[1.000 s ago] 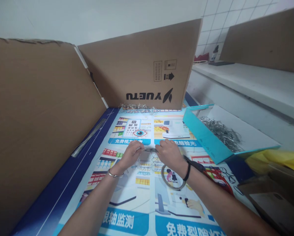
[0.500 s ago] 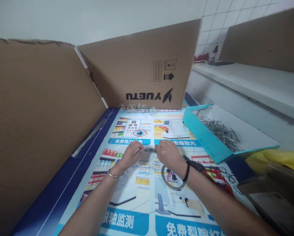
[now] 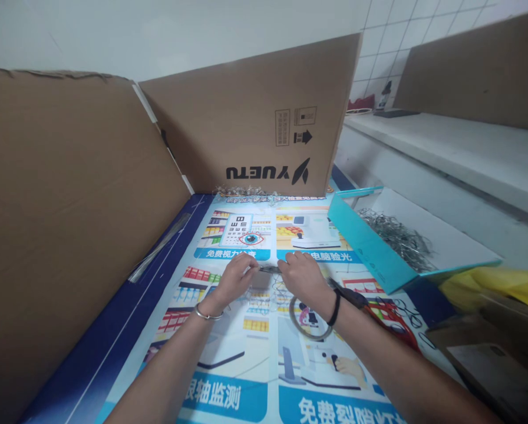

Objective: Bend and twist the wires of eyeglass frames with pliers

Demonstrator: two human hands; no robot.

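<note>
Between my two hands a short bundle of thin dark wire (image 3: 269, 270) is stretched sideways above the printed sheet. My left hand (image 3: 236, 280) pinches its left end, finger and thumb together. Closed around the other end is my right hand (image 3: 303, 275), with its knuckles turned up. Fine loose wires hang just below the bundle, too thin to make out well. A grey ring-shaped coil (image 3: 312, 337) lies on the sheet under my right wrist. Beside that wrist are red-handled scissors or pliers (image 3: 390, 321), partly hidden by my forearm.
An open turquoise box (image 3: 370, 253) at the right holds a heap of cut wires (image 3: 399, 238). Cardboard panels (image 3: 246, 129) stand at the back and left. Small wire pieces (image 3: 241, 192) lie along the back panel's foot. Yellow material (image 3: 498, 285) and a brown package (image 3: 489, 347) sit lower right.
</note>
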